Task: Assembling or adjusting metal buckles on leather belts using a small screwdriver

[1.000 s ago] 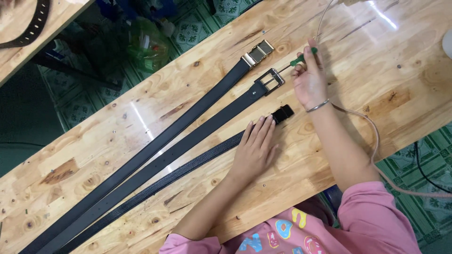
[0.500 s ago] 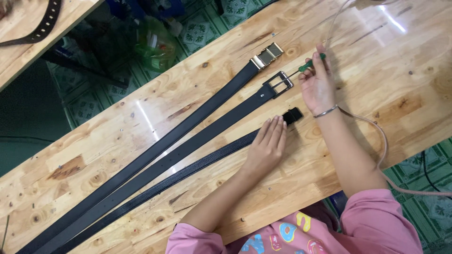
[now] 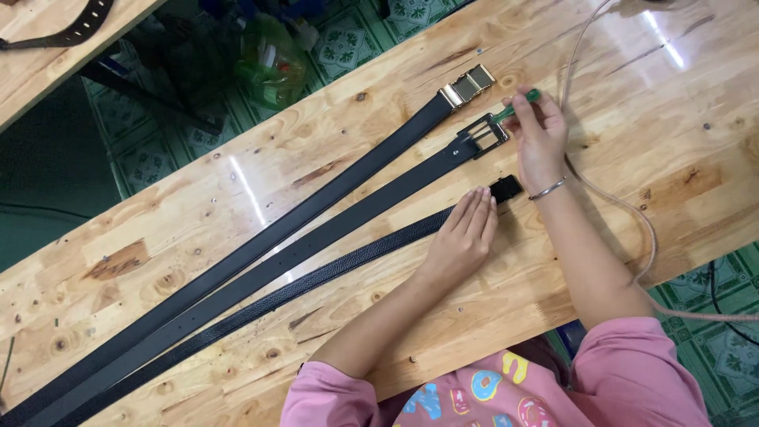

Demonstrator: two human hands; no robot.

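Note:
Three black belts lie side by side, slanting across the wooden table [image 3: 601, 71]. The far belt [image 3: 316, 209] ends in a gold buckle [image 3: 466, 85]. On the middle belt [image 3: 348, 225] is a silver frame buckle [image 3: 482, 136]. My right hand [image 3: 539, 138] is shut on a green-handled tool [image 3: 518, 105] whose tip points at that silver buckle. My left hand [image 3: 462, 237] lies flat, fingers together, pressing down the near textured belt [image 3: 316, 277] close to its black end piece [image 3: 506, 188].
A pinkish cord [image 3: 632, 213] loops over the table to the right of my right arm. Another wooden table [image 3: 32, 63] with a dark belt [image 3: 71, 30] stands at the top left. Below the gap, green patterned floor tiles and a green bag [image 3: 273, 59] show.
The view has drifted a little, so belts and hands sit slightly further right. My right hand has edged up along the silver buckle with the tool. My left hand stays pressed on the near belt.

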